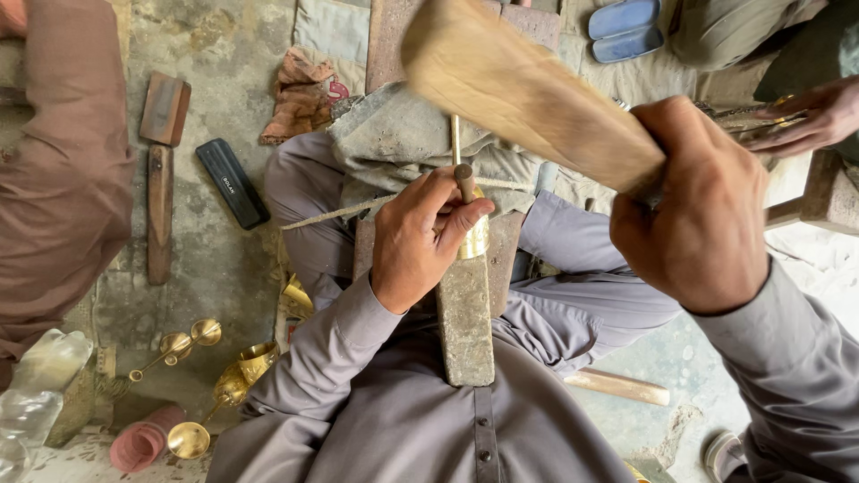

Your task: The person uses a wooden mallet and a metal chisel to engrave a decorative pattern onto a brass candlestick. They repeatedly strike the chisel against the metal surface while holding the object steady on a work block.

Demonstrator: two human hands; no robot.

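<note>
At the far left a brown-clad person [54, 170] is cut off by the frame edge, with only cloth showing. Below lies a clear plastic bottle [36, 394], also partly out of frame, and beside it a pink roll [143, 444] whose make is hard to tell. Brass goblets [210, 385] and thin-stemmed brass pieces lie in a loose heap on the concrete floor [224, 54]. Higher up sit a wooden block [165, 109] and a black flat case [232, 182].

In the middle, the left hand [419, 240] is closed around a small brass piece [474, 237], pressing it onto the top end of a grey stone block [465, 326] that runs down toward the person's lap. Most of the brass piece is hidden under the thumb and fingers, and only its lower rim shows. A thin rod with a dark knob [463, 175] stands up from it just above the fingers; how it joins is concealed.

To the right, the right hand [702, 210] is clenched on the handle of a wooden mallet [523, 94], whose blurred head hangs above and apart from the brass piece. The handle itself is buried in the fist.

At the upper right another person's hand [810, 116] holds something brass, too small to make out, near blue sandals [625, 29]
</note>
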